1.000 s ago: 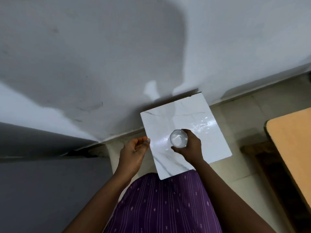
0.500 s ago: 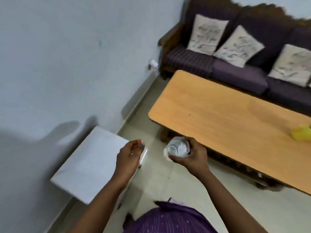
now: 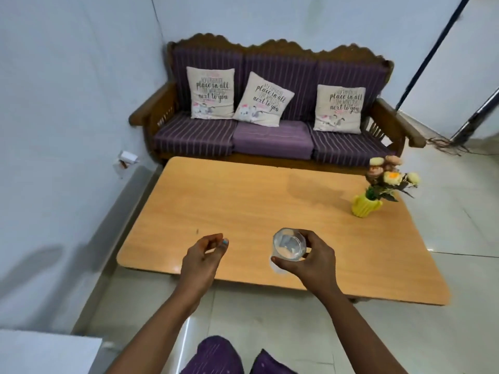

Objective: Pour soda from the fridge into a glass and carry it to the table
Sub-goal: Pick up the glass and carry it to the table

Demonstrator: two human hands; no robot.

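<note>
- Two hands showed in the head view, nearest the camera, above a purple skirt (image 3: 213,356) and pale floor tiles (image 3: 337,336).
- Half a second before, the view had faced a white side stand by the wall, with the wooden counter off to the right; now only a corner of that white stand (image 3: 48,352) remained at lower left, and the counter (image 3: 243,201) lay square ahead.
- By my reading, that turn meant the carry was nearly done: the person had come up to the counter, and only the setting-down was left.
- The right hand (image 3: 314,261) made the working grip, fingers and thumb wrapped around the side of the glass (image 3: 289,244), closed firmly on it and held from the right.
- The glass stood upright in that grip, over the near part of the counter; whether its base touched the wood could not be told from above.
- Clear liquid seemed to sit inside, though how full was hard to judge.
- The left hand (image 3: 204,256) hung beside it, well apart from the glass, fingers loosely curled and holding nothing.
- Farther along the counter, toward its right end, stood a yellow vase of flowers (image 3: 366,205), well clear of the glass.
- Beyond the counter, a purple striped sofa (image 3: 272,136) with three printed cushions stood against the wall.
</note>
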